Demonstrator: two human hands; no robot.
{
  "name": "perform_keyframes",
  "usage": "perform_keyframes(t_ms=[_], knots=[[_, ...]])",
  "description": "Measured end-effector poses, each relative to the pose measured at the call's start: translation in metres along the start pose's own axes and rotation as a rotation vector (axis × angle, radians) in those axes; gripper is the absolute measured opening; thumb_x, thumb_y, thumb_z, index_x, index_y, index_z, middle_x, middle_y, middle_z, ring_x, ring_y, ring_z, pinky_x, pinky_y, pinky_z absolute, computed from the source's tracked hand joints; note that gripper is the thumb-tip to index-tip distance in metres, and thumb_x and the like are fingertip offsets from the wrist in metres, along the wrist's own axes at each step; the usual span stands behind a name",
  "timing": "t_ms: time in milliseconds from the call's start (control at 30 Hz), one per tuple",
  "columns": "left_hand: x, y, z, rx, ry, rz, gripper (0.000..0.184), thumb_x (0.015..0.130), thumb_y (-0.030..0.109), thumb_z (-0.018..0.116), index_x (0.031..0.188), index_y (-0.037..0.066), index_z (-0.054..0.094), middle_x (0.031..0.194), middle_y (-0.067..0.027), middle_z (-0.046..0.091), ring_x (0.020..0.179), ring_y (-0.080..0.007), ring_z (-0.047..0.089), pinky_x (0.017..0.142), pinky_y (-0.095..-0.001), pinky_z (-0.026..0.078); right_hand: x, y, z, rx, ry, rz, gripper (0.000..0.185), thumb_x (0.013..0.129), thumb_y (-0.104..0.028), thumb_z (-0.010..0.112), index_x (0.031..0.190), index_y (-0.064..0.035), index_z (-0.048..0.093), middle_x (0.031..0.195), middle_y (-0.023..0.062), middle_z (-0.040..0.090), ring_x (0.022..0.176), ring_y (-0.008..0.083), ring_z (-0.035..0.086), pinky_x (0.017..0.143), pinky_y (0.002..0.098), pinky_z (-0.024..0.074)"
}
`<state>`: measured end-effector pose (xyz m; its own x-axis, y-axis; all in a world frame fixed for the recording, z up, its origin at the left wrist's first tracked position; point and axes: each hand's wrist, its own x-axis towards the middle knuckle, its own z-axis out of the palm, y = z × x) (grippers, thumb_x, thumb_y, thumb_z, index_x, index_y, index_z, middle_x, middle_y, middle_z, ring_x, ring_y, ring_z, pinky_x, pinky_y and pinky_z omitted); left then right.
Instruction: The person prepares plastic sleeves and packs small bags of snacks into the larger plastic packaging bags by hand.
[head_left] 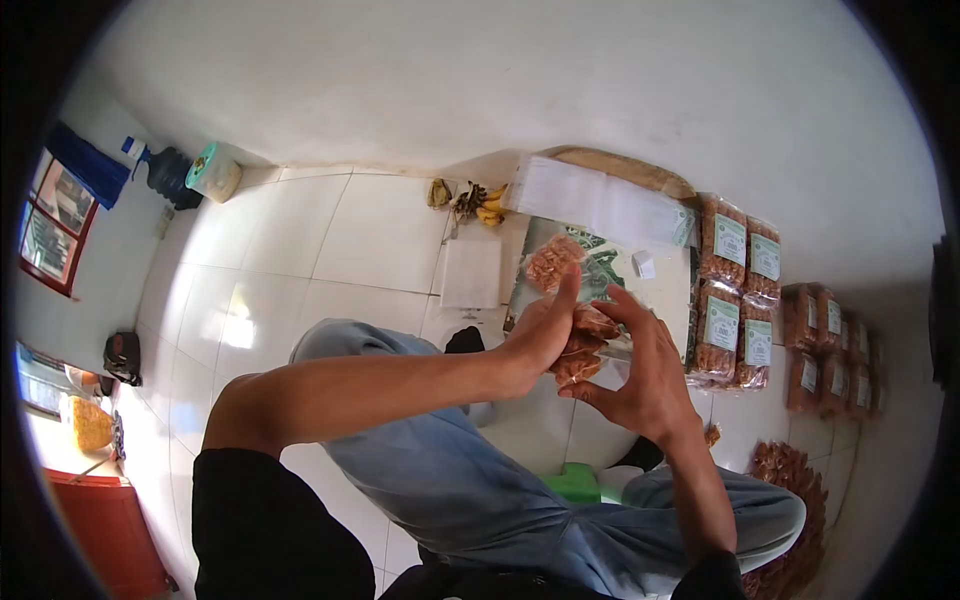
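Snack packets (583,350) in clear plastic sit between a seated person's two hands, above the near edge of a low table (668,300). At their nine o'clock, the left hand (545,335) lies against them, fingers straight; whether it grips cannot be told. At three o'clock, the right hand (645,375) holds them in a broad curl, thumb at the lower end, fingertips at the upper. Another filled bag (555,262) rests on the table between eleven and twelve, a white scrap (643,264) at one, white sheets (605,203) at twelve. Bananas (490,210) lie on the floor at eleven, labelled packs (735,290) stand at two, more packs (830,345) at three, and a brown heap (795,480) spreads at four.
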<state>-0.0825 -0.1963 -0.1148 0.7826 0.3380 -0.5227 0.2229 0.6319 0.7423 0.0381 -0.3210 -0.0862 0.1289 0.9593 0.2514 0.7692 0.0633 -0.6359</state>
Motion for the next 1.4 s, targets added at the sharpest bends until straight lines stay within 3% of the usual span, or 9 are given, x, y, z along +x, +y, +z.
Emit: perform_keyframes(t_ms=[67,200,300,367,433,533,867,1133,1400], knots=[[-0.001,0.000,0.006,0.067,0.203,0.069,0.073,0.095,0.070,0.022,0.098,0.007,0.059,0.091,-0.0035,0.061,0.069,-0.0110,0.060,0.057,-0.0257,0.048,0.003,-0.008,0.001,-0.131,-0.086,0.028,0.087,0.063,-0.027,0.089,0.133,-0.0089,0.042,0.131,0.0126,0.052,0.117,0.0327,0.054,0.096,0.0454,0.0442],[-0.004,-0.001,0.001,0.112,0.114,0.073,0.071,0.098,0.067,0.021,0.102,0.007,0.058,0.093,-0.0042,0.062,0.072,-0.0118,0.062,0.059,-0.0285,0.050,0.003,0.000,0.025,-0.136,-0.013,-0.034,0.078,0.066,-0.021,0.086,0.130,-0.0052,0.044,0.126,0.0161,0.054,0.114,0.0340,0.056,0.094,0.0426,0.0477],[0.005,-0.004,-0.004,0.231,0.133,0.102,0.069,0.098,0.064,0.026,0.106,0.004,0.059,0.085,-0.0053,0.065,0.076,-0.0111,0.065,0.066,-0.0267,0.054,0.007,0.017,0.032,0.048,0.013,0.032,0.075,0.068,-0.010,0.083,0.130,-0.0019,0.042,0.123,0.0180,0.055,0.112,0.0330,0.058,0.095,0.0394,0.0494],[0.009,0.000,-0.005,0.055,0.112,0.122,0.066,0.099,0.063,0.023,0.118,0.007,0.051,0.103,-0.0082,0.062,0.094,-0.0161,0.062,0.086,-0.0313,0.050,0.007,0.032,0.031,0.190,0.008,0.102,0.072,0.069,-0.006,0.081,0.130,-0.0019,0.041,0.123,0.0179,0.055,0.111,0.0310,0.060,0.095,0.0377,0.0499],[0.003,0.007,0.001,-0.046,0.090,0.173,0.060,0.101,0.056,0.034,0.130,0.004,0.045,0.111,-0.0094,0.061,0.104,-0.0162,0.060,0.092,-0.0309,0.047,0.005,0.049,0.032,0.371,0.177,0.126,0.074,0.071,-0.002,0.080,0.131,-0.0040,0.038,0.123,0.0162,0.053,0.110,0.0295,0.060,0.094,0.0366,0.0500],[0.007,-0.007,0.002,0.245,0.020,0.496,0.066,0.096,0.023,0.062,0.146,-0.004,0.027,0.138,-0.0132,0.046,0.126,-0.0181,0.047,0.101,-0.0332,0.046,0.003,0.058,0.035,0.558,0.231,0.204,0.080,0.072,-0.002,0.079,0.135,-0.0043,0.030,0.124,0.0164,0.052,0.114,0.0260,0.058,0.097,0.0364,0.0486],[0.015,-0.027,0.009,0.358,0.101,0.625,0.075,0.091,0.024,0.070,0.146,-0.005,0.029,0.135,-0.0141,0.043,0.118,-0.0194,0.052,0.091,-0.0289,0.051,-0.005,0.057,0.039,0.454,0.294,0.132,0.080,0.074,-0.008,0.081,0.136,-0.0014,0.031,0.123,0.0178,0.053,0.116,0.0269,0.056,0.097,0.0365,0.0470],[0.006,-0.027,0.028,-0.143,0.104,0.329,0.054,0.091,0.018,0.070,0.134,-0.001,0.042,0.113,-0.0065,0.058,0.105,-0.0137,0.059,0.087,-0.0276,0.052,-0.013,0.063,0.048,0.378,0.467,0.097,0.077,0.069,-0.016,0.087,0.128,-0.0012,0.039,0.122,0.0194,0.054,0.110,0.0291,0.059,0.092,0.0378,0.0499],[0.013,-0.069,0.040,-0.332,0.302,0.421,0.060,0.085,0.023,0.078,0.125,-0.002,0.042,0.112,-0.0098,0.060,0.096,-0.0126,0.063,0.077,-0.0241,0.054,-0.030,0.065,0.046,0.293,0.316,0.011,0.079,0.065,-0.017,0.088,0.126,-0.0052,0.040,0.128,0.0192,0.053,0.112,0.0315,0.059,0.092,0.0390,0.0495]])
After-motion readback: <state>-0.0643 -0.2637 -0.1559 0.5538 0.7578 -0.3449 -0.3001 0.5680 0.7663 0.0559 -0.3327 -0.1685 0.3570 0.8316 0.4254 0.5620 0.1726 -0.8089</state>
